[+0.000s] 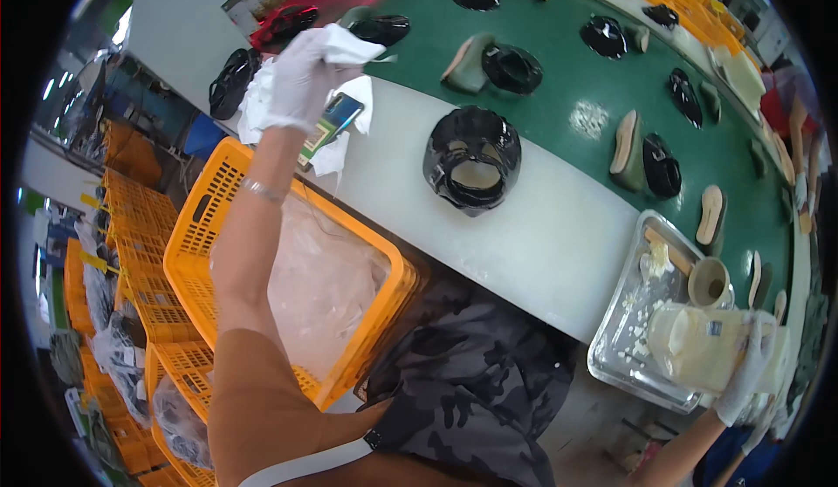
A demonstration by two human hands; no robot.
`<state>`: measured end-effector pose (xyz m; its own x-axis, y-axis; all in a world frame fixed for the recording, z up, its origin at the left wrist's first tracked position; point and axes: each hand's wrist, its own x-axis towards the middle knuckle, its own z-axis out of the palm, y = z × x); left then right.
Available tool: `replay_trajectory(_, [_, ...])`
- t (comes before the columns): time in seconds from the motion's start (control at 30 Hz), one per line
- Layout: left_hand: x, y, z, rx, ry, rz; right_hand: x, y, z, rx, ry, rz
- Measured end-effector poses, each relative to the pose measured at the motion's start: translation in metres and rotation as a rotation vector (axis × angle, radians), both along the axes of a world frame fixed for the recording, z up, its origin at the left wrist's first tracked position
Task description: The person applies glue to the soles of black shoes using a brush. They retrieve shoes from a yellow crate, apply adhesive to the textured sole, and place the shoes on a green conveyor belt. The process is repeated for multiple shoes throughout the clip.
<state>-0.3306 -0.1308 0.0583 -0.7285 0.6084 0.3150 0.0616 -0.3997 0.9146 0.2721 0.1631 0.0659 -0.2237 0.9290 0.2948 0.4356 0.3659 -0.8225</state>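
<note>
My left hand [301, 81], in a white glove, pinches a white cloth [351, 47] at the inner edge of the green conveyor. Beneath that hand lie more white cloths [256, 103] and a phone [344, 113]. On the far right, my gloved right hand [752, 363] grips the side of a translucent plastic container [694, 340] partly over a metal tray [611, 334]; its fingers are only partly visible. A glossy black shoe [441, 177] with a buckle stands on the white worktop between my hands, touched by neither.
The green conveyor [559, 129] carries several black shoe uppers and pale soles. White crumbs, a brush and a beige cup [709, 283] are in the tray. A yellow crate [397, 282] with whitish sheeting stands left of my lap. Other people work across the belt.
</note>
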Motion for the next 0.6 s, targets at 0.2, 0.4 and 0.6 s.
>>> replay_trajectory(0.2, [0.159,-0.023,0.018,-0.283,0.298,-0.143,0.009,0.037,-0.01,0.169,-0.312,0.152])
replay_trajectory(0.4, [0.297,0.02,-0.096,-0.486,0.489,-0.848,0.013,0.04,-0.017,-0.07,0.103,0.168])
replay_trajectory(0.6, [0.388,0.07,-0.196,-0.26,0.773,-0.659,-0.017,0.003,0.004,0.009,0.088,0.172])
